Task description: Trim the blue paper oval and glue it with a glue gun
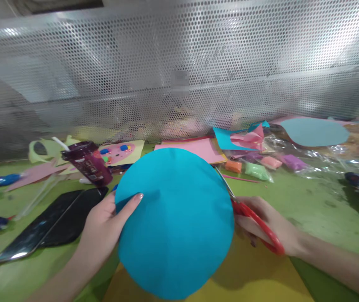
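A large, roughly round piece of blue paper is held up in front of me. My left hand pinches its left edge, thumb on the near face and fingers behind. My right hand grips red-handled scissors at the paper's right edge. The metal blades point up and left along that edge, partly hidden by the paper. Below the blue paper lies a yellow sheet on the green table.
Left stand a purple cup with a straw and a black phone in an open case. Behind are pink paper, blue scraps and small packets of coloured clay. A perforated metal panel rises at the back.
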Motion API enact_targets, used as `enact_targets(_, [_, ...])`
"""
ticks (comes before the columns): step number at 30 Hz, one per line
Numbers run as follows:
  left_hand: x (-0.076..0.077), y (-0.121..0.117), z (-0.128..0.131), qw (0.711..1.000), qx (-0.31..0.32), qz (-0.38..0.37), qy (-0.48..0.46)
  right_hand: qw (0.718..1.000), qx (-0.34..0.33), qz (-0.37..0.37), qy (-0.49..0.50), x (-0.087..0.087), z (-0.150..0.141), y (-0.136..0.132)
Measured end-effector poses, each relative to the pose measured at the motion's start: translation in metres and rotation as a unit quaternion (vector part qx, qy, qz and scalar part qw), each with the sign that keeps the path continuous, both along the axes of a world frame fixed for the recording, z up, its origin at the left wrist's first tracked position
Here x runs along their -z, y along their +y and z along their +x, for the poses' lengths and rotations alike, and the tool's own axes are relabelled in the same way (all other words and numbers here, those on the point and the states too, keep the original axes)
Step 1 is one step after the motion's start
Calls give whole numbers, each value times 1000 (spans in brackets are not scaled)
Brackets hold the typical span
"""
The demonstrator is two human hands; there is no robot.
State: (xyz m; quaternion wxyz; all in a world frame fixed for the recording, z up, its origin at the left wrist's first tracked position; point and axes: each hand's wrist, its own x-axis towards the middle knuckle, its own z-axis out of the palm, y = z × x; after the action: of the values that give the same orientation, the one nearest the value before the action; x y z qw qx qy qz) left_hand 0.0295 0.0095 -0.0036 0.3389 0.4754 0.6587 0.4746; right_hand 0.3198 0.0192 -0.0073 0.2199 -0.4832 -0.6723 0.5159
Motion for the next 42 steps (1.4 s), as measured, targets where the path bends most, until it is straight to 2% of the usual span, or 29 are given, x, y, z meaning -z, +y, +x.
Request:
enact_targets(14, [0, -1, 0, 1000, 3, 3, 2, 1000, -8, 10, 6, 9, 4, 0])
enact_targets(33, [2, -1, -3, 1000, 16, 6, 3, 1000, 14, 3, -10, 2, -2, 1])
enact_targets(42, [-4, 0, 3, 999, -15, 25, 29, 1000, 23, 8, -18, 1, -4, 0])
